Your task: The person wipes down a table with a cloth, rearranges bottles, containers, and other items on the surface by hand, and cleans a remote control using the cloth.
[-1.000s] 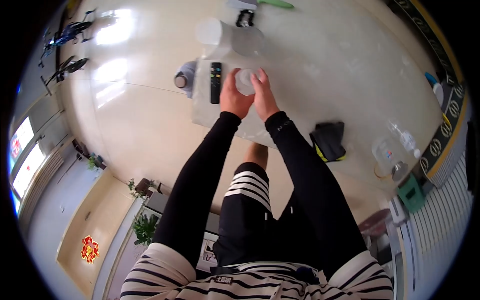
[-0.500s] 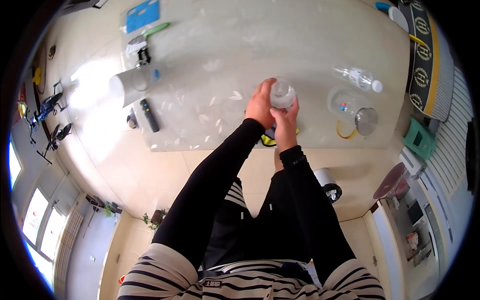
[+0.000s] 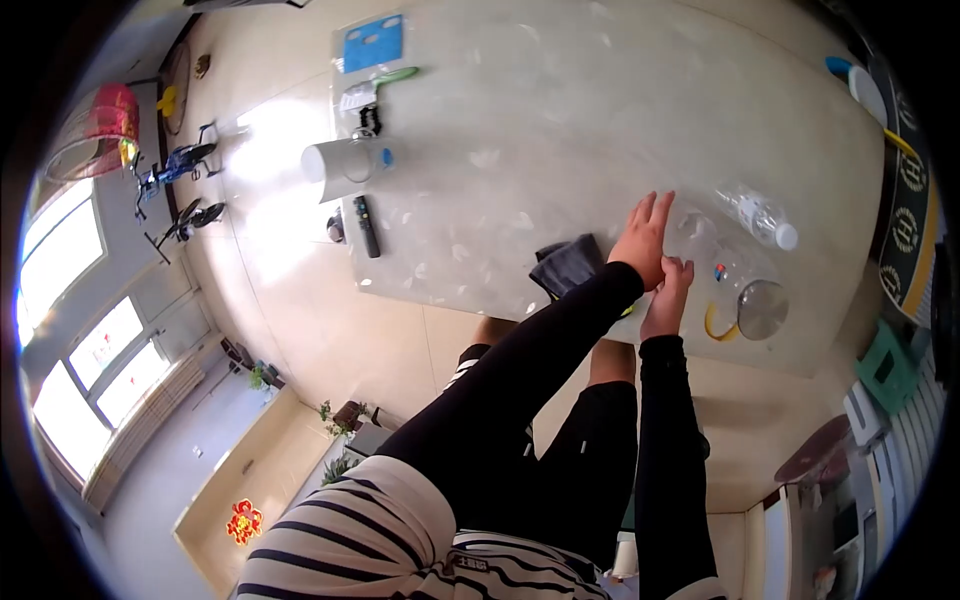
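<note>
Both hands have lowered since half a second ago, when they held a small clear jar up together above the pale glossy worktop (image 3: 560, 110); now they are down at its near edge beside the clear glass jar with a round metal lid (image 3: 745, 290), which serves as landmark.

Far left of the jar, a white cylindrical cup (image 3: 335, 168) lies on its side, with a slim black remote control (image 3: 367, 226) just below it and a blue rectangular card (image 3: 372, 43) well above it. Nearer the jar, a dark folded cloth (image 3: 565, 265) lies at the worktop's edge. The left hand (image 3: 643, 240) rests flat just left of the jar, fingers spread, its grip open and holding nothing. The right hand (image 3: 668, 296) sits just below it, close to the jar's left side, fingers loosely curled; whether its grip closes on anything cannot be told. Just above the jar lies a clear plastic bottle with a white cap (image 3: 758, 215).
</note>
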The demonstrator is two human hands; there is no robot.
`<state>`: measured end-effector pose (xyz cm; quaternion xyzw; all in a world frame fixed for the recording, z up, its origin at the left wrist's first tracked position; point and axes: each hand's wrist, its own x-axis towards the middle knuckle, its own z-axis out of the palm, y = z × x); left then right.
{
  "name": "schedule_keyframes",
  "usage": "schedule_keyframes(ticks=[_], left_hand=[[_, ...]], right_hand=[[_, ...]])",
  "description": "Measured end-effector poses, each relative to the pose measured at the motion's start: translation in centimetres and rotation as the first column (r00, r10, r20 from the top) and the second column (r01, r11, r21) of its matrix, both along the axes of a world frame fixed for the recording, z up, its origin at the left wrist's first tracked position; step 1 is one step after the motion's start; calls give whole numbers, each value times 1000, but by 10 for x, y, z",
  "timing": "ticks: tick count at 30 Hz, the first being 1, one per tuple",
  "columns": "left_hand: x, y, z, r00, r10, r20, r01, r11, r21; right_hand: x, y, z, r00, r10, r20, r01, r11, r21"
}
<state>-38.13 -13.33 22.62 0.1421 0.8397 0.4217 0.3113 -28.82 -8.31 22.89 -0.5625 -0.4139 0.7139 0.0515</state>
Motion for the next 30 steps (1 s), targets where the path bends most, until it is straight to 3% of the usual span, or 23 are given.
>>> schedule_keyframes(ticks=[4, 6, 8, 10, 12, 13, 16, 18, 20, 22, 24, 26, 30], left_hand=[[-18, -81, 18, 978, 199, -62, -202, 978, -49], [-26, -144, 15, 895, 294, -336, -361, 919, -156], [-41, -208, 20, 812, 363, -458, -513, 817, -263], [-66, -265, 16, 720, 578, -383, -681, 694, -233], [-95, -306, 12, 646, 667, -372, -753, 636, -168], [-114, -317, 19, 596, 750, -288, -797, 596, -95], [-156, -355, -12, 564, 713, -416, -808, 582, -97], [-180, -359, -11, 551, 723, -417, -807, 589, -46], [-199, -365, -22, 556, 731, -395, -793, 609, 13], [-204, -378, -36, 589, 731, -345, -760, 646, 70], [-208, -381, -18, 639, 713, -287, -748, 664, -17], [-204, -381, -13, 660, 638, -396, -712, 700, -58], [-185, -355, 13, 718, 561, -411, -641, 763, -78]], right_hand=[[-10, -55, 20, 982, -47, 185, 61, 996, -71], [-19, -89, 20, 985, 91, 144, -91, 996, -6], [-32, -125, 2, 941, 327, 88, -338, 923, 183], [-73, -157, 12, 886, 461, -60, -449, 882, 146], [-120, -187, 15, 770, 625, -127, -597, 776, 203], [-144, -204, 5, 724, 665, -183, -630, 745, 218], [-214, -252, -22, 572, 786, -234, -687, 615, 389], [-252, -272, -28, 307, 949, -72, -617, 256, 744], [-279, -297, -51, 300, 945, -128, -564, 284, 776], [-297, -311, -53, 154, 987, -50, -630, 137, 765], [-294, -329, -45, 352, 923, -157, -724, 374, 580], [-292, -329, -15, 531, 809, -250, -753, 587, 299], [-264, -308, 1, 619, 717, -321, -696, 690, 198]])
